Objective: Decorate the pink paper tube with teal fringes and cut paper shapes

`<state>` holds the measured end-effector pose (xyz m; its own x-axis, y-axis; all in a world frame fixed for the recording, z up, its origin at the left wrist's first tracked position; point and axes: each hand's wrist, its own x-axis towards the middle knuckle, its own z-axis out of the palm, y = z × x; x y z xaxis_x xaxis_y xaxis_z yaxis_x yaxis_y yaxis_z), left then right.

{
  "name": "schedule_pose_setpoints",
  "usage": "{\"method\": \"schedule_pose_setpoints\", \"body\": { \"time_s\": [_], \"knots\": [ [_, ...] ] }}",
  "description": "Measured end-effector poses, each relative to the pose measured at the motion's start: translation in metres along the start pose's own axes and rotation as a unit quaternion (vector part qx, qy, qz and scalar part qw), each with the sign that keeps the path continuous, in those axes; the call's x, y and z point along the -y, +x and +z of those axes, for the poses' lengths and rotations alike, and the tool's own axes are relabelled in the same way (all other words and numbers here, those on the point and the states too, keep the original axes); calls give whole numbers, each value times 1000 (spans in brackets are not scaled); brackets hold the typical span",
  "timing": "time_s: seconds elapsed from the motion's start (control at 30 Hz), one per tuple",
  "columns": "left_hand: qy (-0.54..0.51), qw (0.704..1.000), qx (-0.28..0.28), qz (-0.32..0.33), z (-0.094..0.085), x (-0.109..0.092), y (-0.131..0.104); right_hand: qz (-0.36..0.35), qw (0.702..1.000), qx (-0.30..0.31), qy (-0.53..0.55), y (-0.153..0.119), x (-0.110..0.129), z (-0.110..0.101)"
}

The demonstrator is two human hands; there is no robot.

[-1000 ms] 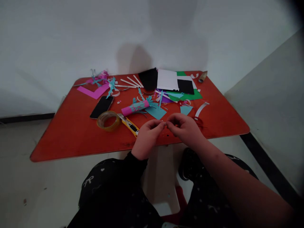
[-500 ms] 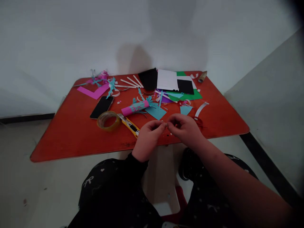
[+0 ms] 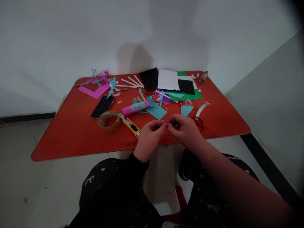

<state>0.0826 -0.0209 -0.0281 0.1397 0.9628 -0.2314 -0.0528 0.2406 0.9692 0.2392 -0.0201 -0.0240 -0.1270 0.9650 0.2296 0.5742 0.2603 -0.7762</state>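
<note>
My left hand [image 3: 150,138] and my right hand [image 3: 184,129] meet over the front edge of the red table [image 3: 78,136]. Both are closed in a pinch, thumb against fingers, with the fingertips almost touching. Whatever lies between them is too small to make out. Just left of my left hand is a yellow utility knife [image 3: 130,126], its blade end near a roll of tape [image 3: 109,121]. Beyond the hands lies a pink paper tube [image 3: 135,107] covered with blue paper fringe. A blue paper piece [image 3: 156,112] sits beside the tube.
A phone [image 3: 102,107] lies at the left near pink paper [image 3: 95,91]. White sticks [image 3: 130,83], black sheets [image 3: 149,79], a white sheet [image 3: 168,79] and green paper [image 3: 196,95] lie at the back. A curled white strip [image 3: 201,110] and a cardboard tube [image 3: 203,77] are on the right.
Almost nothing differs. Both hands stay pinched together at the same place, and the whole view has shifted very slightly.
</note>
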Motion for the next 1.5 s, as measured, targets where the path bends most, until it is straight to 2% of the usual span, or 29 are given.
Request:
{"method": "schedule_pose_setpoints", "body": {
  "time_s": [0.23, 0.5, 0.77, 1.03, 1.2, 1.27, 1.37, 1.43, 1.5],
  "knots": [
    [18, 1000, 1, -1, 0, 1, 0, -1, 1000, -2, 6, 0, -1, 1],
    [-20, 1000, 13, -7, -2, 3, 0, 49, 996, -2, 78, -2, 2, -2],
    [-14, 1000, 6, -6, -4, 0, 1, 53, 993, 13, 101, -2, 5, -4],
    [-6, 1000, 12, -7, -4, 0, 0, 67, 992, 8, 102, -2, 2, -3],
    [-16, 1000, 6, -21, -4, 2, 1, 86, 989, -20, 116, 1, 1, -5],
    [-22, 999, 1, -29, -5, 3, 2, 79, 992, -41, 91, 3, -5, -8],
    [-34, 999, 0, -36, -5, 4, 3, 62, 996, -62, -31, 11, -24, -17],
    [-43, 998, 5, -36, -6, 5, 4, 64, 988, -34, -134, 17, -41, -22],
    [-49, 998, 19, -38, -6, 7, 5, 72, 981, 0, -178, 22, -55, -26]
  ]
}}
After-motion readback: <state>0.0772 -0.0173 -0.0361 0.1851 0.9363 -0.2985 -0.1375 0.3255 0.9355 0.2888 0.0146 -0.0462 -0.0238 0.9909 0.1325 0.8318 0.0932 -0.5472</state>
